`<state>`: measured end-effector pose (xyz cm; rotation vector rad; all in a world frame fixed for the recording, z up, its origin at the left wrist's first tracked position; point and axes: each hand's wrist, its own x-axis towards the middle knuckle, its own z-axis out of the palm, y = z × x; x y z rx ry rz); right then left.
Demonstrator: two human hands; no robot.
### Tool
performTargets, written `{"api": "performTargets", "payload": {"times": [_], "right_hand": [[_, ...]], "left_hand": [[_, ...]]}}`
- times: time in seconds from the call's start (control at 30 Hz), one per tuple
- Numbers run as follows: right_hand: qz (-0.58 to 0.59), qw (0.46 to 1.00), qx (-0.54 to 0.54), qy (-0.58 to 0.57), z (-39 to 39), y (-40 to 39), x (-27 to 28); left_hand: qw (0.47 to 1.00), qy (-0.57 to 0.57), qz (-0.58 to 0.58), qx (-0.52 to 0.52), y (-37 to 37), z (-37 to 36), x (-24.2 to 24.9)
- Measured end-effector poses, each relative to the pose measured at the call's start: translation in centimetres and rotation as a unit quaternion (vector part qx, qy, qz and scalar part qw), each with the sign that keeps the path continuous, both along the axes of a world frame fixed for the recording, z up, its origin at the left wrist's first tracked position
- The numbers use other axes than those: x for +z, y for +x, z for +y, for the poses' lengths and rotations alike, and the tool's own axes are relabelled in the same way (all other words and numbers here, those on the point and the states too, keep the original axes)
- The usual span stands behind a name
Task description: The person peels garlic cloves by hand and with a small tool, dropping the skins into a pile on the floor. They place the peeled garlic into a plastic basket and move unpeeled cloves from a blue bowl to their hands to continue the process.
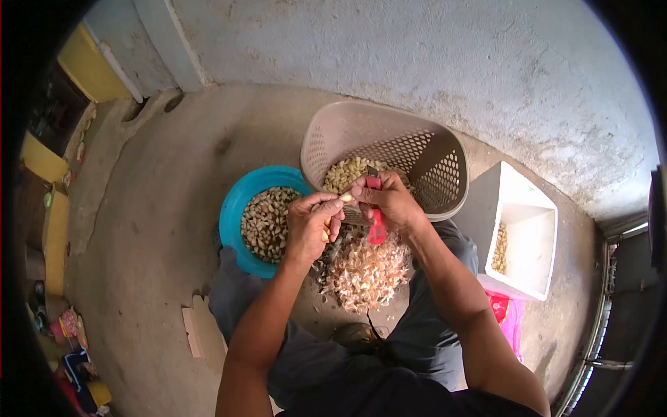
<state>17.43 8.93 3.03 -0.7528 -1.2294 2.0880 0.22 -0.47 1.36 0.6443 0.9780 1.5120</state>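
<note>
Between my two hands is a pale garlic clove (346,197), pinched by the fingers of my left hand (310,226), with more cloves (326,231) held against its palm. My right hand (394,201) is closed around a red-handled knife (376,226), its fingertips touching the clove. Just beyond my hands, a brown perforated basket (368,121) holds peeled cloves (347,170). A blue basin (233,208) of unpeeled cloves (265,222) sits left of my left hand. Below the hands lies a heap of papery skins (365,271) on the floor.
At the right stands a white foam box (529,243) with some cloves inside, a pink bag (513,323) beneath it. A rough wall (417,55) rises behind the basket. Cardboard (201,326) lies on the floor left of my legs; assorted items are at the far left.
</note>
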Motion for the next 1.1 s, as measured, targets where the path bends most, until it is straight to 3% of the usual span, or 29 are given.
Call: {"api": "performTargets", "payload": {"times": [0.1, 0.2, 0.33, 0.47, 0.73, 0.77, 0.87, 1.0, 1.1], "right_hand": [[0.045, 0.998, -0.012, -0.044, -0.9, -1.1, -0.6], [-0.064, 0.993, -0.051, 0.084, -1.5, -1.8, -0.4], [-0.174, 0.946, -0.053, 0.268, -1.3, -2.2, -1.0], [-0.194, 0.958, 0.01, 0.211, -1.0, -1.5, -0.2], [-0.056, 0.997, -0.021, 0.038, -1.2, -2.2, -1.3], [-0.065, 0.996, -0.007, 0.063, -1.3, -2.2, -1.3], [-0.076, 0.991, 0.024, 0.108, -1.7, -2.4, -0.9], [0.015, 0.999, -0.001, -0.048, -0.9, -2.1, -1.6], [0.019, 0.997, -0.003, -0.073, -0.7, -1.6, -1.2]], "left_hand": [[0.999, -0.011, -0.037, -0.007, 0.2, -0.2, 0.3], [0.999, -0.009, -0.037, 0.021, -0.2, 0.1, -0.2], [0.994, -0.011, 0.106, 0.028, 0.1, -0.1, 0.9], [0.987, 0.017, 0.156, 0.021, 0.3, -0.2, 0.0], [0.996, -0.032, -0.062, 0.05, 0.1, 0.5, -1.0], [0.995, -0.037, -0.079, 0.052, 0.0, 0.6, -1.1], [0.998, -0.018, -0.039, 0.054, -0.4, 0.6, -1.2], [0.999, 0.001, 0.0, 0.047, 0.1, 0.1, 0.0], [0.997, -0.002, -0.027, 0.066, 0.2, 0.2, -0.2]]}}
